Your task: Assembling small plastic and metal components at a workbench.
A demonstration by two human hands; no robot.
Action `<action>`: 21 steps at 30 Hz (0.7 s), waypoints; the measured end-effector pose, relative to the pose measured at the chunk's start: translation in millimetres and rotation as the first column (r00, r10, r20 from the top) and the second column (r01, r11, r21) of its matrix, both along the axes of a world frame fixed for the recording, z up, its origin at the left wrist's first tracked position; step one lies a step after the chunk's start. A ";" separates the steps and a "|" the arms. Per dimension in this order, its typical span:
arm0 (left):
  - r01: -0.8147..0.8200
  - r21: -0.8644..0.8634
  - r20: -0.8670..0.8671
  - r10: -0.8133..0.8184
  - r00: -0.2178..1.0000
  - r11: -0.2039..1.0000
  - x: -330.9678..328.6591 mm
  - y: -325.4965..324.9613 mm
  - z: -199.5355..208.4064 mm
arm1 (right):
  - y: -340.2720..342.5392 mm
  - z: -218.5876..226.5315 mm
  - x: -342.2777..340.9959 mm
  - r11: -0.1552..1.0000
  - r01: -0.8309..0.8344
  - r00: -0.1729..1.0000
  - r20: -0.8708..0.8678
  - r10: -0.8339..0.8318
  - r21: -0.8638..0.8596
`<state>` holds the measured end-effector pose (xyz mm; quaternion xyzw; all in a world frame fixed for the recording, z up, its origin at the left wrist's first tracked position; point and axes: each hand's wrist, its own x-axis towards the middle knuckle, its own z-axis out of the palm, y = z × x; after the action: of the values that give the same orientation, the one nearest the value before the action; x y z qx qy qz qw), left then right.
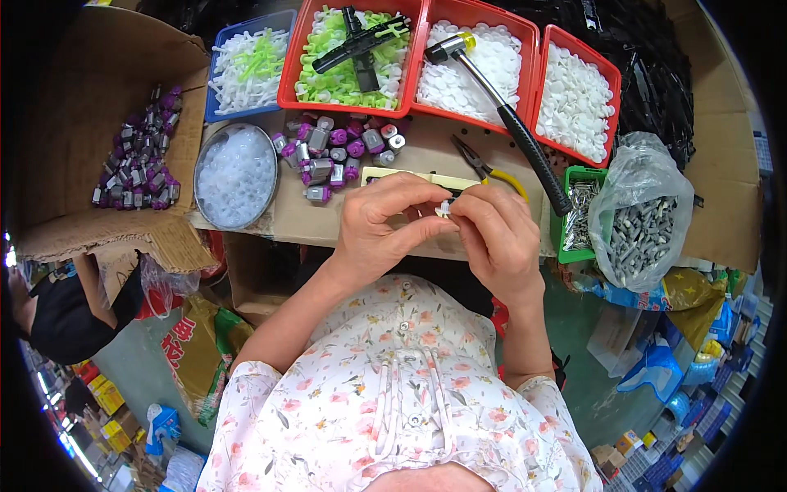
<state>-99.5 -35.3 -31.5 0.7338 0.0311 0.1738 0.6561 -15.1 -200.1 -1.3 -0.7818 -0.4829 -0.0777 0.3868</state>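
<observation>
My left hand (379,220) and my right hand (502,234) meet above the front edge of the workbench, fingertips pinched together. Between them is a small white plastic part (443,208), mostly covered by the fingers, so its exact shape is unclear. Just behind the hands lies a cream-coloured block (398,174), partly hidden by them. Several small grey-and-purple motors (336,153) are heaped to the left of that block. Pliers with yellow handles (485,168) rest beyond my right hand.
A red bin of green and white pieces (283,97) bears a black cross-shaped tool (361,45). A hammer (512,119) lies across a red bin of white parts (426,102). At left stand a round dish (199,193) and a cardboard box (61,123); at right, a green tray (564,246) and a plastic bag (639,156).
</observation>
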 end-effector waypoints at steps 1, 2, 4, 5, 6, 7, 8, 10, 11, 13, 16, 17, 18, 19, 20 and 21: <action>0.015 0.030 -0.010 -0.014 1.000 0.999 -0.9 1.5 -0.1 | -0.4 2.8 -0.4 1.000 -0.011 1.000 0.010 0.011 -0.029; 0.029 0.060 -0.020 -0.028 0.999 0.998 -1.5 2.5 -0.4 | -0.6 3.9 -0.4 0.998 -0.022 1.000 0.020 0.023 -0.059; 0.019 0.080 0.003 -0.019 1.000 0.997 -1.9 3.2 -0.8 | -2.1 0.5 -0.2 0.999 -0.025 0.999 -0.024 0.025 -0.024; 0.010 0.101 0.026 -0.012 1.000 0.995 -2.4 3.4 -0.9 | -2.2 -2.4 -0.5 1.000 -0.027 0.997 -0.068 0.028 0.013; 0.007 0.100 0.027 -0.010 1.000 0.995 -2.7 3.2 -0.3 | -2.1 -5.5 -1.5 1.000 -0.029 0.997 -0.067 0.030 0.011; -0.004 0.116 0.039 -0.001 0.999 0.993 -3.1 2.7 0.8 | -2.2 -8.8 -3.1 0.998 -0.003 0.988 -0.157 0.013 0.059; -0.014 0.131 0.052 0.007 0.999 0.991 -3.5 2.5 1.4 | -2.2 -11.2 -4.6 0.994 0.027 0.969 -0.246 -0.001 0.104; -0.027 0.125 0.068 0.018 0.998 0.992 -4.1 2.4 -0.9 | 0.4 -14.0 -9.1 0.989 0.040 0.943 -0.332 0.011 0.145; -0.036 0.120 0.083 0.026 0.996 0.992 -4.4 2.4 -2.0 | 1.9 -15.1 -11.2 0.981 0.060 0.909 -0.416 0.023 0.185; -0.043 0.117 0.091 0.033 0.995 0.992 -4.7 2.4 -3.1 | 3.4 -17.6 -14.2 0.974 0.074 0.905 -0.425 0.025 0.216; -0.047 0.114 0.082 0.038 0.996 0.992 -6.1 3.4 -3.4 | 4.8 -16.0 -16.1 0.966 0.093 0.891 -0.453 0.028 0.242; -0.044 0.114 0.065 0.037 0.997 0.992 -6.7 3.9 -3.3 | 5.2 -15.0 -16.4 0.967 0.097 0.881 -0.471 0.028 0.237; -0.045 0.115 0.064 0.037 0.997 0.992 -6.6 4.2 -3.9 | 5.9 -14.8 -16.2 0.966 0.096 0.881 -0.472 0.029 0.238; -0.048 0.123 0.085 0.037 0.996 0.991 -6.5 4.5 -5.0 | 6.9 -14.9 -15.5 0.967 0.086 0.892 -0.452 0.032 0.239; -0.051 0.131 0.105 0.037 0.994 0.990 -6.5 4.7 -5.9 | 7.8 -15.2 -14.5 0.968 0.076 0.901 -0.431 0.035 0.239; -0.051 0.133 0.103 0.038 0.994 0.990 -7.0 5.0 -6.5 | 7.9 -17.4 -13.0 0.968 0.076 0.900 -0.433 0.037 0.241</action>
<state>-106.4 -30.3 -38.0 0.7662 0.0028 0.2266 0.6014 -28.1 -192.2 -18.8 -0.7286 -0.3627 0.0340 0.5800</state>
